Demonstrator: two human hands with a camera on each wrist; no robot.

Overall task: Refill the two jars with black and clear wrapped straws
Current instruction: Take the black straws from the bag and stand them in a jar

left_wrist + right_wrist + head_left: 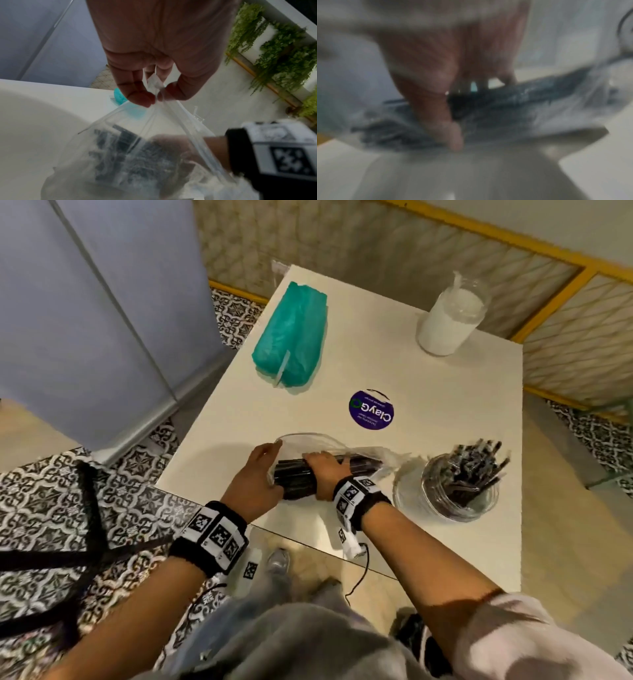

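Note:
A clear plastic bag of black wrapped straws lies on the white table near its front edge. My left hand pinches the bag's open rim between thumb and fingertips. My right hand reaches into the bag and grips the bundle of black straws. A glass jar partly filled with black straws stands to the right. Another jar packed with clear wrapped straws stands at the back right.
A teal plastic bag lies at the back left of the table. A round purple sticker sits mid-table. A grey-blue cabinet stands to the left, above a patterned tile floor.

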